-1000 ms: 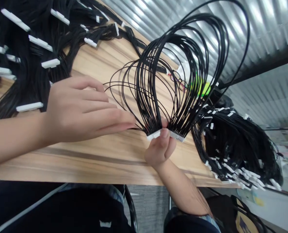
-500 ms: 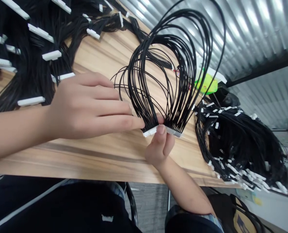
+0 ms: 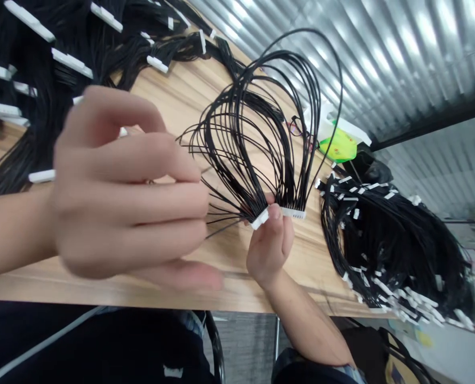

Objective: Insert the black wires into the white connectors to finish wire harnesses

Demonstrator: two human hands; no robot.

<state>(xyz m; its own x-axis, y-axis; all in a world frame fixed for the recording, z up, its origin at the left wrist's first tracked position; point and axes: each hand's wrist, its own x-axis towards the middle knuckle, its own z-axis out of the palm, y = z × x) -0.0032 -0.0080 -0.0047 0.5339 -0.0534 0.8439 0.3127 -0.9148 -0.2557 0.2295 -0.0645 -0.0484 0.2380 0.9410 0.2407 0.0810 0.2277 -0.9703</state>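
My right hand (image 3: 269, 250) pinches two white connectors (image 3: 260, 218) side by side between thumb and fingers, just above the wooden table (image 3: 181, 101). A bundle of thin black wires (image 3: 261, 122) rises from them in a tall loop. My left hand (image 3: 129, 197) is raised close to the camera and a little blurred, its fingers pressed together. Several strands of the loop run sideways to its fingertips, and it seems to grip them.
A heap of black wire harnesses with white connectors (image 3: 41, 69) covers the table's far left. Another heap (image 3: 389, 250) lies at the right edge. A green and white object (image 3: 339, 145) sits behind the loop. A corrugated metal wall (image 3: 381, 53) stands beyond.
My left hand has lifted off the table toward the camera and drawn strands leftward. The wire loop is lower and more spread out. My right hand keeps hold of the connectors.
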